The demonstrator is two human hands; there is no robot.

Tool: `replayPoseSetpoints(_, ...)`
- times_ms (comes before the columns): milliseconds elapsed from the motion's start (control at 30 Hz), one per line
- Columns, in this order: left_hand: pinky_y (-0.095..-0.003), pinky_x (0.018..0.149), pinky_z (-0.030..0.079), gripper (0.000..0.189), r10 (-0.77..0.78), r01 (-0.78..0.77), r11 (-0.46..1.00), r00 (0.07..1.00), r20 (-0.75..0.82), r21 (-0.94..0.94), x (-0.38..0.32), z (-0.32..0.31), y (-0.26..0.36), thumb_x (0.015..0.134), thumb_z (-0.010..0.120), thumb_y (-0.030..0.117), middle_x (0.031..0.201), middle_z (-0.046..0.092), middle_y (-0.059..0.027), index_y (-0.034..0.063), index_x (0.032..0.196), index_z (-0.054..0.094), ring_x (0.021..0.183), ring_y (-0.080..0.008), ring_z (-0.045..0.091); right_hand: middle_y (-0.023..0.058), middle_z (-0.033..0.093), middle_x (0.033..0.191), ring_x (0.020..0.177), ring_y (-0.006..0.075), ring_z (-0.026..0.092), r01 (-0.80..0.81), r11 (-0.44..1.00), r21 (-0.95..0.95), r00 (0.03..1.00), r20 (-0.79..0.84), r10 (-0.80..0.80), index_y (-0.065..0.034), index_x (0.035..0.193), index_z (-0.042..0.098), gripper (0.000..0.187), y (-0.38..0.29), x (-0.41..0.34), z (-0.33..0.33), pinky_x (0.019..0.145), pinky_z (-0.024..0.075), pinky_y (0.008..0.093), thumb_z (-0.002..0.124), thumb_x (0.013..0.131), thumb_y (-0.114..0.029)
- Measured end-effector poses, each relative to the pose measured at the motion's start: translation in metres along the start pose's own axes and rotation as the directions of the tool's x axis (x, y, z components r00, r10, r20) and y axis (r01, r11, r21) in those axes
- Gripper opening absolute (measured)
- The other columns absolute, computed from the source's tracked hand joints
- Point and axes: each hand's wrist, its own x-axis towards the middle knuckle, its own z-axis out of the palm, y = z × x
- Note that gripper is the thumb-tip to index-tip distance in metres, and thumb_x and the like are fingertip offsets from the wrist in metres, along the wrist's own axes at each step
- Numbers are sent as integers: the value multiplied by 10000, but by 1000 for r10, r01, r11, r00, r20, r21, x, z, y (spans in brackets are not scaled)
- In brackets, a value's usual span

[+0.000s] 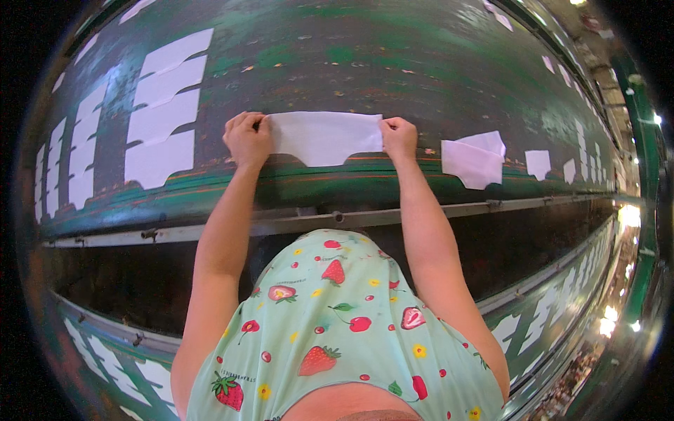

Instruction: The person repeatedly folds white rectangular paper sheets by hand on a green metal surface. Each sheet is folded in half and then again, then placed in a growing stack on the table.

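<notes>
A cut piece of white fabric (325, 138), straight along its top edge and narrowing to a tab below, is stretched flat over a long green table (337, 63). My left hand (247, 138) pinches its upper left corner, and my right hand (399, 137) pinches the upper right corner. To the right of my right hand, two similar fabric pieces (472, 163) overlap unevenly on the table. Left of my left hand, a column of matching white pieces (163, 116) lies in a neat row, each slightly overlapping or touching its neighbour.
More columns of white pieces (84, 150) lie at the far left, and single pieces (537, 164) at the right. A metal rail (379, 217) with small fittings runs along the table's near edge. Behind me stands another green table bearing white pieces (118, 371).
</notes>
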Motion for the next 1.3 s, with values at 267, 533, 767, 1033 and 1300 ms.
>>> replayPoseSetpoints(267, -523, 1162, 415, 531, -13, 13, 1000, 1000, 23, -2, -2, -1, -3, 934, 844, 296, 1305, 763, -27, 159, 1428, 707, 1347, -305, 611, 77, 780, 760, 597, 138, 709, 103, 995, -7, 995, -12, -103, 26, 958, 822, 243, -2, -1, -1, 518, 538, 332, 813, 981, -216)
replayPoseSetpoints(533, -511, 1229, 413, 703, -18, -15, 966, 992, -124, -260, -8, 5, -12, 994, 805, 259, 1533, 639, -209, 45, 1611, 548, 1470, -368, 537, 78, 772, 757, 571, 139, 692, 85, 995, 41, 996, 22, -86, 32, 957, 816, 236, -6, -1, -5, 509, 534, 332, 809, 981, -203)
replayPoseSetpoints(767, -332, 864, 541, 467, -338, 377, 644, 921, 195, -666, -23, -52, -44, 1185, 570, 364, 946, 755, -155, -1, 1047, 827, 758, -141, 636, 140, 803, 791, 670, 236, 776, 2, 997, 74, 998, 57, -7, 3, 941, 836, 268, -9, -2, -8, 659, 596, 393, 812, 946, -264)
replayPoseSetpoints(1033, -289, 802, 596, 397, -165, 148, 773, 986, 29, -617, -59, -69, -23, 1196, 442, 62, 1018, 778, -114, 59, 1568, 580, 784, -120, 679, 148, 821, 839, 732, 223, 789, 16, 999, 47, 1000, 20, -17, 6, 969, 845, 275, 6, 4, 1, 700, 592, 373, 832, 943, -268)
replayPoseSetpoints(1300, -562, 1354, 265, 754, 371, -434, 889, 870, 323, 147, -62, -47, 25, 1086, 671, 380, 1780, 332, -245, 21, 1690, 400, 1660, -454, 296, 142, 825, 855, 746, 228, 785, 31, 998, 52, 999, 21, -33, -4, 974, 845, 261, 9, 5, 3, 721, 587, 376, 830, 952, -263)
